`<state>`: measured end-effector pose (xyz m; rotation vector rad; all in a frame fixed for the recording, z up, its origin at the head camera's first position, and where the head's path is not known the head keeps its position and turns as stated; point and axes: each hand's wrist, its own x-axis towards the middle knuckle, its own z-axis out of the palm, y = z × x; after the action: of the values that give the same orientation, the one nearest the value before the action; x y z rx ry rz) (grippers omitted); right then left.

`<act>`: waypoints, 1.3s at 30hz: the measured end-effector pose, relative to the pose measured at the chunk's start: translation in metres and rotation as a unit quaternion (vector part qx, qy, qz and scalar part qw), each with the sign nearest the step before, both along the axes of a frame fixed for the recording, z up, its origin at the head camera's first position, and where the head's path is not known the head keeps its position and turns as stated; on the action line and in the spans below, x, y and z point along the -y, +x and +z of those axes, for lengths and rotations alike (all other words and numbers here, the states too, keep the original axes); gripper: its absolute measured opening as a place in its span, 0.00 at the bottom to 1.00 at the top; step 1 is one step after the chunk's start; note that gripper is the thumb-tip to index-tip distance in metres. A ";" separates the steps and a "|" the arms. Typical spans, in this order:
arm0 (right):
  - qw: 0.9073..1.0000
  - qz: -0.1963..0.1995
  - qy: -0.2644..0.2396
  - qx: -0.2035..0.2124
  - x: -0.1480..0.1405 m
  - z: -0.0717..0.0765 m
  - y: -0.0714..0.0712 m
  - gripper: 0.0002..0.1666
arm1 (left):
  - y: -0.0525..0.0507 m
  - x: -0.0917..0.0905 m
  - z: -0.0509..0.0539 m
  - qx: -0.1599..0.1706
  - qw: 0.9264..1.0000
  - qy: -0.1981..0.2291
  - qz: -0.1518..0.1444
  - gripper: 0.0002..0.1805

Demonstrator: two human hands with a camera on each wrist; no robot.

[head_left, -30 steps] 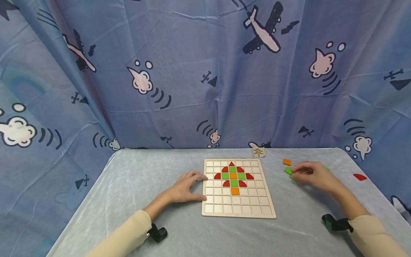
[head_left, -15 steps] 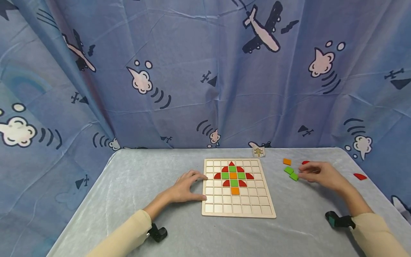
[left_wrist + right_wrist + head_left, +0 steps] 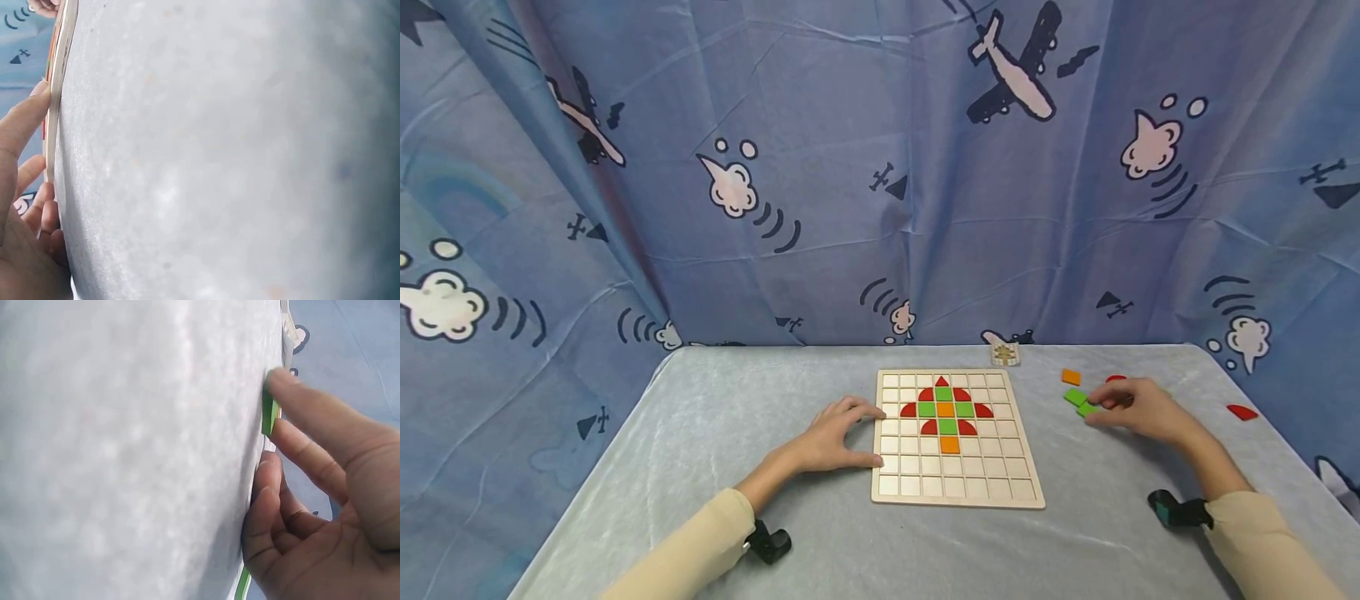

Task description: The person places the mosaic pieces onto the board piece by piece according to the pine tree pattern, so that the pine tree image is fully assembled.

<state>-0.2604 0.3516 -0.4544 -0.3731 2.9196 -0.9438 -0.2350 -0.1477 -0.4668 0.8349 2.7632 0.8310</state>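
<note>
A pale wooden grid board [image 3: 917, 487] lies on the table, with red, green and orange tiles forming a rocket-like figure in its upper half. At its left edge rests my left hand [image 3: 835, 437], thumb and fingers spread apart; the left wrist view shows a fingertip touching the board's rim [image 3: 56, 94]. My right hand [image 3: 1142, 410] is right of the board, thumb and index finger at opposite ends of a green square tile [image 3: 269, 412], pinching it at table level. Another green tile [image 3: 1075, 397] lies just beyond. The right hand's other fingers curl inward.
An orange tile [image 3: 1071, 377] and a red tile [image 3: 1116, 378] lie near the right hand. Farther right is a red curved tile [image 3: 1242, 412]. A small patterned card [image 3: 1005, 355] lies behind the board. A patterned blue curtain [image 3: 820, 167] hangs behind the table.
My right hand draws back to the right from the green tiles, then moves slightly left again onto the nearer one. The left hand and the board stay still.
</note>
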 end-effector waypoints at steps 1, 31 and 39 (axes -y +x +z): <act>1.000 0.006 -0.004 -0.005 0.001 0.000 0.000 0.22 | 0.000 0.000 0.000 0.001 1.000 0.000 0.000 0.37; 0.994 0.026 -0.095 0.036 0.011 0.013 0.009 0.19 | 0.000 -0.001 0.000 -0.001 1.000 0.003 -0.002 0.38; 0.989 0.056 -0.136 0.027 0.030 0.018 0.015 0.19 | 0.001 0.000 0.000 -0.001 1.000 0.004 -0.001 0.38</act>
<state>-0.2454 0.3215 -0.4361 -0.5084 2.6933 -1.3140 -0.2343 -0.1472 -0.4665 0.8413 2.7615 0.8417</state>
